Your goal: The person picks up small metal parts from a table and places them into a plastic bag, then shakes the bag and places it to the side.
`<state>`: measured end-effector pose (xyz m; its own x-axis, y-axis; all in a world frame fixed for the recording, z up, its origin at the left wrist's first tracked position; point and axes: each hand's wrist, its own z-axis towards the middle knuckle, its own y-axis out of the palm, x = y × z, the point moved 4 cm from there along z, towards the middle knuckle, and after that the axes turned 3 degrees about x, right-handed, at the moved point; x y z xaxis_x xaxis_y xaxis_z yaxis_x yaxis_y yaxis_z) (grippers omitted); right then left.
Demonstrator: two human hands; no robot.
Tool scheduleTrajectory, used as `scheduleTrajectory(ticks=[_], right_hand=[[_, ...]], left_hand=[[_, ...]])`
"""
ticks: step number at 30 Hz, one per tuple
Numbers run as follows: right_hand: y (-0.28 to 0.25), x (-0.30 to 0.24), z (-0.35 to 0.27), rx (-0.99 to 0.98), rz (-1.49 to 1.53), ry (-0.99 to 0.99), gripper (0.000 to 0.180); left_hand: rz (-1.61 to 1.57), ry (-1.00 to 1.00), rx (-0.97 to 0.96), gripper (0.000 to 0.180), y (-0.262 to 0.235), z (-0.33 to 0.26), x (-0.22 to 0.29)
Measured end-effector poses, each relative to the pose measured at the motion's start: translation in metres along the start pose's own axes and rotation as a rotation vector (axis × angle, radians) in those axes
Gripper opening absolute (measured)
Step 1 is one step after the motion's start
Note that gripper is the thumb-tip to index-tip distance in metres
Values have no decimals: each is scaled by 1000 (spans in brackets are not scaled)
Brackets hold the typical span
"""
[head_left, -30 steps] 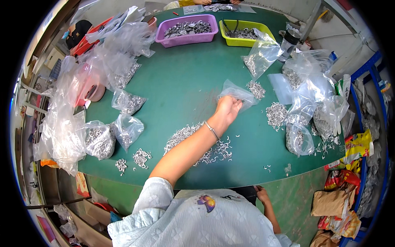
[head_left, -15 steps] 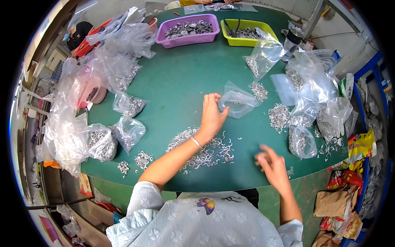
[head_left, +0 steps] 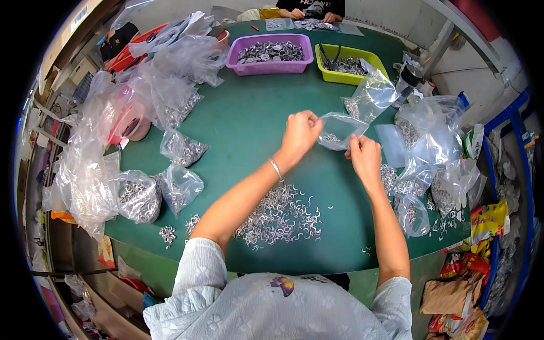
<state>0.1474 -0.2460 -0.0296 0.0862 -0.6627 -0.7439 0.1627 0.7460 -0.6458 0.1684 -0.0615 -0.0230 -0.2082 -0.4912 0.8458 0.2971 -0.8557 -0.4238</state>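
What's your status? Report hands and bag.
Left hand and right hand both grip small clear bag. Loose metal clips below. Nothing obstructing.

right hand (head_left: 364, 156) now gripping small bag (head_left: 335, 131)

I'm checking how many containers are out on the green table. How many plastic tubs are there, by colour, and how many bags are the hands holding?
Purple rectangular plastic tub of small metal parts: 1
Yellow-green rectangular plastic tub of small metal parts: 1
Clear plastic bag held between left hand and right hand: 1
Total: 3
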Motion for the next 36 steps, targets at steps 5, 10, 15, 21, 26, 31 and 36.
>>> scheduleTrajectory(ticks=[5,10,15,21,26,31,36], right_hand=[[5,-8,39,-147,426,168,34],[26,-11,42,-284,589,338,33],[48,-6,63,-310,821,384,32],[65,18,94,-171,1036,529,31],[66,72,119,-87,1101,670,33],[61,83,115,-72,1047,659,28],[58,51,97,-154,954,570,25]], left_hand=[[-26,42,95,18,-6,48,12],[-30,10,45,18,-4,76,-4],[-114,-2,42,27,2,95,-19],[-172,2,100,32,5,86,-32],[-166,19,-151,31,-8,62,-38],[-126,-19,-300,28,-40,10,-27],[-111,-41,-383,27,-69,-53,-25]])
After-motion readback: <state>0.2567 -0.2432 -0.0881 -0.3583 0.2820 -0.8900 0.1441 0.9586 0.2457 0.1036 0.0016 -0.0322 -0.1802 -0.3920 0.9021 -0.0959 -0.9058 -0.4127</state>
